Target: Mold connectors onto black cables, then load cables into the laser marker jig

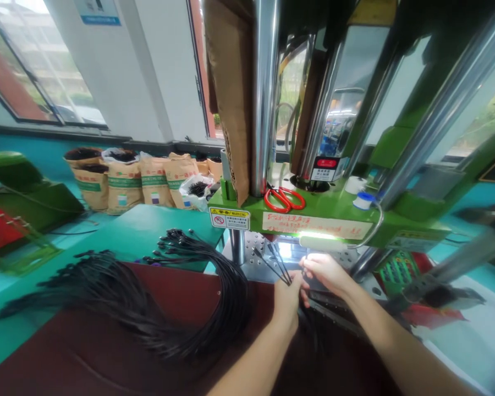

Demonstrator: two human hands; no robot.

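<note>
My left hand (287, 300) is closed around a few thin black cables (277, 265), whose ends stick up past the fingers toward the lit opening of the green press (247, 212). Just right of it, my right hand (325, 270) is pinched at the fingertips, and what it holds is too small to make out. More black cable hangs below the left hand in shadow. A large curved bundle of black cables (226, 291) lies to the left on the dark red board (181, 283), its many ends spread over the green table (165, 219).
Red-handled scissors (284, 199) rest on the press ledge, beside a steel column (266, 99) and a cardboard sheet (235, 110). A lamp (325, 242) glows under the ledge. Several paper sacks (124, 184) stand by the wall. A red and green item (404, 275) is at right.
</note>
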